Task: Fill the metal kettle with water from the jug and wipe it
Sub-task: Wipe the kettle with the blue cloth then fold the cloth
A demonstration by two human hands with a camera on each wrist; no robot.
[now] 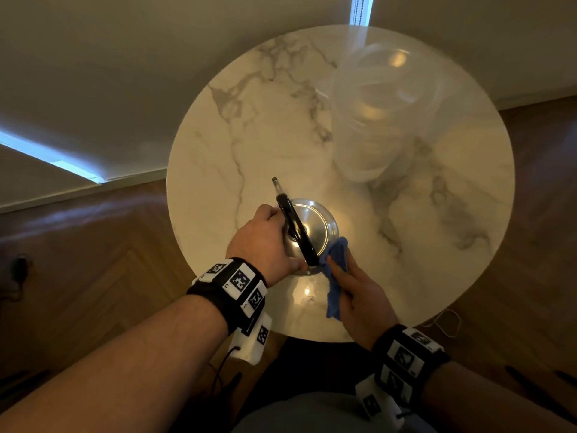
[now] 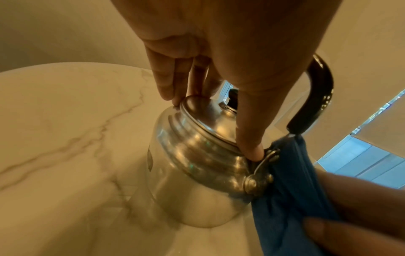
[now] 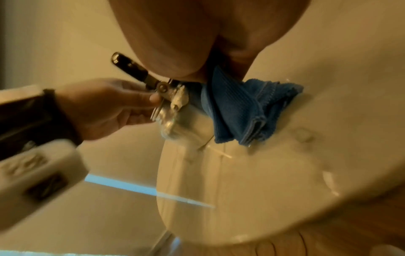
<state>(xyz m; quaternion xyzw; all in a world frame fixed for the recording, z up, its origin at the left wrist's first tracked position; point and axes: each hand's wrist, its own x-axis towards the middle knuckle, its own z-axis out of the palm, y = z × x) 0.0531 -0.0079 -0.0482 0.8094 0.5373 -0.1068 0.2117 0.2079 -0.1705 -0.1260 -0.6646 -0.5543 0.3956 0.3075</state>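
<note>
The metal kettle (image 1: 315, 226) stands with its lid on near the front of the round marble table (image 1: 224, 157), its black handle (image 1: 296, 229) upright. My left hand (image 1: 265, 242) clasps the kettle's top from the left; the fingers (image 2: 166, 83) touch the lid rim and the thumb (image 2: 249, 138) presses by the handle bracket. My right hand (image 1: 359, 295) grips a blue cloth (image 1: 337, 270) and holds it against the kettle's near right side, by the bracket (image 2: 256, 183). The wrist views also show the cloth (image 2: 291, 190) (image 3: 236, 110). The clear plastic jug (image 1: 381, 120) stands at the back right.
A few water drops (image 3: 302, 136) lie on the marble beside the cloth. The table's front edge (image 1: 312, 339) is close behind my right hand. Wooden floor surrounds the table, with a thin white cable (image 1: 446, 323) on the right.
</note>
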